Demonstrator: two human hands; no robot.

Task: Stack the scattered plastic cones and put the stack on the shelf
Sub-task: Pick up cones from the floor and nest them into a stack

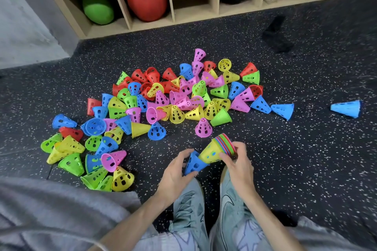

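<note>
- Stack (221, 147): a short nest of cones held on its side just above the floor (306, 149), near the bottom middle of the view; a yellow cone is outermost at the tip end, with many coloured rims bunched at the wide end.
- Right hand (238, 161): fingers curled round the wide end of the stack, gripping it.
- Left hand (176, 171): fingers curled round a blue cone (194, 164), whose mouth meets the stack's yellow tip; by judgement it is being fitted on as the next layer.
- Loose cones (163, 104): a large scatter of red, blue, green, yellow and pink pieces spread over the floor from the left middle to the centre, most lying tipped over, some piled on one another.
- Stray cones: a blue one (282, 110) just right of the pile and another (346, 108) well apart, toward the floor's right edge.
- Shelf (173, 6): open cubbies along the floor's far edge, holding a red ball (147, 1) and two green balls (98, 9); no cones in it.
- Progress, by judgement: early stage. Only a few cones are nested; most remain to be gathered, and the move to the shelf is not yet begun.
- Writing: none legible. A curved mark on the right shoe (230, 206) may be a logo; it carries no readable text.
</note>
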